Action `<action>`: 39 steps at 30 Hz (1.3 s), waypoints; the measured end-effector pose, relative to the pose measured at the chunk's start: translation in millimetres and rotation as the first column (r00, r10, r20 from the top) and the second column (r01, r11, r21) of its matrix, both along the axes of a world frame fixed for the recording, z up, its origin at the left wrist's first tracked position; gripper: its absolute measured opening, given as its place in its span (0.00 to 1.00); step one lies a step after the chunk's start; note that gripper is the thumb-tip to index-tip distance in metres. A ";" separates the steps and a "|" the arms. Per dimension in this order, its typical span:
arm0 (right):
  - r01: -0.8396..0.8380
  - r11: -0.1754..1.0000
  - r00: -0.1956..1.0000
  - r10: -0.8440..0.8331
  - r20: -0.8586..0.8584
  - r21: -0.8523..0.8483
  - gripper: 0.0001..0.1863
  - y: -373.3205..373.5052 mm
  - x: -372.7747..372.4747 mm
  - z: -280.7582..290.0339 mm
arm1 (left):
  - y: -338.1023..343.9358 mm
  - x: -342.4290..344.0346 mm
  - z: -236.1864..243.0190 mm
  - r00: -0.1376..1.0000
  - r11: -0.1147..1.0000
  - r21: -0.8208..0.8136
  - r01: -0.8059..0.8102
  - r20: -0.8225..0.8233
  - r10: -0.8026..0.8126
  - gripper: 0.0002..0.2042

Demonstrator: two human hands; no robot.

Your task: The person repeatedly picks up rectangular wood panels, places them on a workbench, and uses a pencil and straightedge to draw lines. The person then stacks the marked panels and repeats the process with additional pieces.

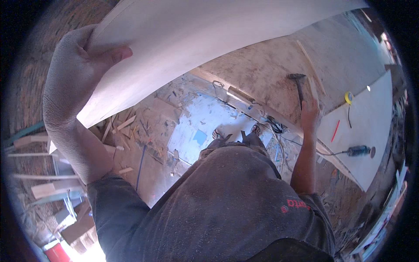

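My left hand grips the edge of a large pale sheet of board, its thumb pressed on the face and its other fingers hidden behind. The sheet is raised and tilted across the upper left. Over the dusty bench my right hand is closed at the lower end of a hammer, whose dark head points away from me. A short pale wood strip shows just beyond that hand's fingers; whether they also hold it is unclear.
On the bench lies a long thin strip. Farther right, a yellow tape measure, a red pencil-like stick and a corded power tool rest on a pale panel. Wood offcuts litter the floor; cables hang near my feet.
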State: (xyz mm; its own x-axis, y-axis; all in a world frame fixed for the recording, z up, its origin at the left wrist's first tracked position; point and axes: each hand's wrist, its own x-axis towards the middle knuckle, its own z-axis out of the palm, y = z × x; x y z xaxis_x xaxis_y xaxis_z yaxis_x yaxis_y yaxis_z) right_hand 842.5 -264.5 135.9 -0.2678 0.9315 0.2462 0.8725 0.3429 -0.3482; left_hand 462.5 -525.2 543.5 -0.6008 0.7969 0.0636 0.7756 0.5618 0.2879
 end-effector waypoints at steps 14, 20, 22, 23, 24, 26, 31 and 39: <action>0.217 0.779 0.670 0.319 -0.671 0.588 0.62 -17.0 -67.1 312.6 | -100.1 -74.1 -29.3 0.972 0.976 0.087 0.201 -0.142 -0.187 0.15; -0.176 0.885 0.450 0.461 -0.765 0.430 0.41 14.0 -41.7 314.9 | -146.0 -115.6 -54.4 0.960 0.925 0.259 0.279 -0.086 -0.266 0.11; -0.359 0.870 0.307 0.453 -0.837 0.339 0.34 37.6 -43.0 296.4 | -159.1 -116.2 -50.7 0.946 0.922 0.217 0.319 -0.125 -0.298 0.11; -0.349 0.806 0.168 0.555 -0.814 0.478 0.23 23.3 -55.6 301.4 | -158.3 -117.0 -47.4 0.939 0.922 0.194 0.336 -0.144 -0.312 0.11; -0.274 0.835 0.151 0.527 -0.836 0.477 0.19 42.4 -48.8 286.9 | -160.4 -117.8 -44.7 0.933 0.922 0.170 0.348 -0.162 -0.323 0.11; -0.301 0.772 0.009 0.589 -0.808 0.559 0.29 58.4 -31.2 267.1 | -179.8 -120.9 -41.8 0.950 0.935 0.176 0.307 -0.113 -0.290 0.11; -0.097 0.910 0.116 0.412 -0.904 0.402 0.23 -5.3 -16.3 303.7 | -197.6 -101.0 -31.2 0.985 0.990 0.115 0.086 0.141 -0.102 0.11; -0.081 0.978 0.323 0.207 -0.924 0.191 0.29 -100.5 -7.3 293.6 | -245.9 -58.9 -52.8 0.945 0.994 0.026 0.105 0.309 -0.108 0.14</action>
State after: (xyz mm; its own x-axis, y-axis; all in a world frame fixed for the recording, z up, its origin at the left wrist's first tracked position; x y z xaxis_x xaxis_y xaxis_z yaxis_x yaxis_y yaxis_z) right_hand 835.2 -365.0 429.5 0.0701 0.8592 0.5068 -0.0745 0.5112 -0.8562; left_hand 403.6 -771.0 490.7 -0.5039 0.8574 -0.1048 0.7026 0.4775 0.5276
